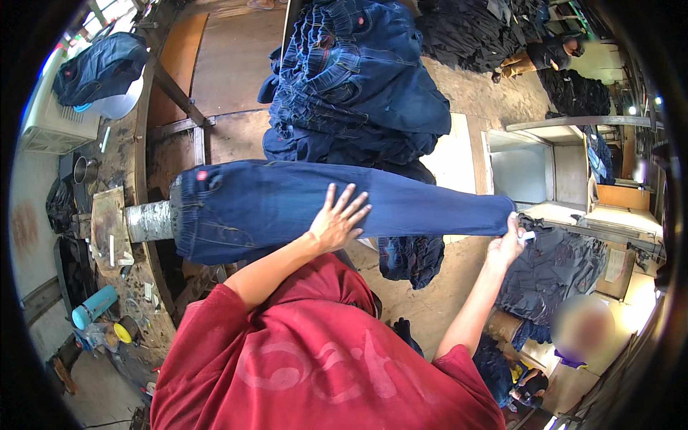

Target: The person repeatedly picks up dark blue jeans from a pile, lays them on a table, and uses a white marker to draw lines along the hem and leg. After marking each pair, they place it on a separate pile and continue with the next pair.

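Note:
A pair of dark blue elastic-waist jeans (279, 204) stretches sideways in front of me, waistband to the left and leg hem to the right. Its waist end is around or over a narrow arm wrapped in silvery tape (150, 221); how far the arm reaches inside is hidden. My left hand (340, 218) lies flat on the leg with its fingers spread. At the hem, my right hand (506, 245) is closed on the cloth by its edge. A small white piece (528, 236) sticks out beside those fingers; its kind is unclear.
A tall heap of jeans (358, 86) stands just beyond. On the left runs a worn wooden bench (115, 161) with a turquoise bottle (94, 307). Dark garments (552, 265) lie in a pile at right. Other people (537, 57) are farther off at right.

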Demonstrator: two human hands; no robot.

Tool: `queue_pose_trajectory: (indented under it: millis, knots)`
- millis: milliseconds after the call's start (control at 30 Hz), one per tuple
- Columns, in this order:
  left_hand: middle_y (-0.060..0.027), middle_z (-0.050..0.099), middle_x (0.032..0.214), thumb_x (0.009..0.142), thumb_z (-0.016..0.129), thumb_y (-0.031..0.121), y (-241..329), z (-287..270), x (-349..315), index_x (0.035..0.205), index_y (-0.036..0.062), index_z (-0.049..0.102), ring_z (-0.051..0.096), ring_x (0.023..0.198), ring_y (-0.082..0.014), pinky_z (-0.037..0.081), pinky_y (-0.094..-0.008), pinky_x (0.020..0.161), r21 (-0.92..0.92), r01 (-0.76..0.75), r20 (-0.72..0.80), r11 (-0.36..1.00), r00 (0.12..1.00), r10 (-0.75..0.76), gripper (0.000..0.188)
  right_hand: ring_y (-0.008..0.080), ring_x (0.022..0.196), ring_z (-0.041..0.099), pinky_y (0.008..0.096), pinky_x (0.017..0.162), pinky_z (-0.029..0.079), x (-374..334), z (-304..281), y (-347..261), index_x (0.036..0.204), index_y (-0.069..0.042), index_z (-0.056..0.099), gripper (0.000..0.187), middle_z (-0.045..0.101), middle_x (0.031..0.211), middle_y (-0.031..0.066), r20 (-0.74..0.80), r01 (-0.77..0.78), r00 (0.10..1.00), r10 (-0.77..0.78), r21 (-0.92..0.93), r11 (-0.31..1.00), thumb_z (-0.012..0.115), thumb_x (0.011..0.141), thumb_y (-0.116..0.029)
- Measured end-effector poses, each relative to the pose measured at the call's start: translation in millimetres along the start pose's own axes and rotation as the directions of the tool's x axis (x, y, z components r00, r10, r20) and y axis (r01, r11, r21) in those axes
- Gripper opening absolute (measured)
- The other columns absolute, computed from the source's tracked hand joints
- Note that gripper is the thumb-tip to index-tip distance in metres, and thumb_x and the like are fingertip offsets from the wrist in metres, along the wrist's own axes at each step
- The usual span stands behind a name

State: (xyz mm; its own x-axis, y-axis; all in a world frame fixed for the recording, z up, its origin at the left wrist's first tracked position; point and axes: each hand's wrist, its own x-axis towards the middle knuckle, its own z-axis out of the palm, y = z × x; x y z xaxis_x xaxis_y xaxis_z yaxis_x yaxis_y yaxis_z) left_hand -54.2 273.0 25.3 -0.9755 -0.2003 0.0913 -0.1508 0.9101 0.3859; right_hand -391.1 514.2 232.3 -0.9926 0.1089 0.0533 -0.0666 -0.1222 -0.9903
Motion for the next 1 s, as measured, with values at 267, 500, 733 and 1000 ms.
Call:
queue_pose_trajectory:
  millis: [267,500,733,1000]
  knots:
    - [-0.0223,0.041,0.173,0.103,0.057,0.046,43,16,19,0.158,-0.0008,0.055,0.022,0.168,-0.0401,0.011,-0.0665,0.136,0.128,0.012,0.040,0.992,0.999,-0.017,0.072,0.0208,0.102,0.076,0.0361,0.087,0.064,-72,67,-83,0.094,-0.016,0.055,0.034,0.077,0.111,0.0128,0.219,-0.150,0.966,0.140,0.028,0.988,0.079,0.098,0.008]
    - [-0.0213,0.058,0.159,0.096,0.057,0.033,49,18,-23,0.148,-0.0067,0.064,0.034,0.161,-0.0455,0.019,-0.0679,0.133,0.269,-0.089,0.065,0.959,0.995,0.074,0.066,0.0164,0.103,0.075,0.0334,0.091,0.063,-285,220,-65,0.110,-0.007,0.062,0.037,0.073,0.110,0.0064,0.726,-0.108,0.678,0.113,-0.054,0.993,0.080,0.089,0.016]
    - [-0.0147,0.060,0.158,0.101,0.055,0.032,66,54,-23,0.148,0.0049,0.067,0.037,0.160,-0.0373,0.020,-0.0632,0.134,0.152,-0.126,0.383,0.980,0.922,0.059,0.056,0.0364,0.087,0.073,0.0470,0.076,0.057,-474,282,107,0.112,-0.003,0.069,0.032,0.071,0.091,0.0178,0.996,0.661,0.009,0.092,-0.075,0.747,0.085,0.084,-0.001]
    - [-0.0171,0.055,0.163,0.100,0.056,0.033,58,40,-27,0.154,0.0024,0.061,0.034,0.163,-0.0351,0.020,-0.0577,0.136,0.200,-0.084,0.316,0.976,0.949,0.017,0.062,0.0413,0.073,0.074,0.0498,0.063,0.056,-467,286,100,0.106,-0.004,0.067,0.021,0.071,0.084,0.0222,0.998,0.647,-0.060,-0.023,0.057,0.760,0.077,0.088,0.002]
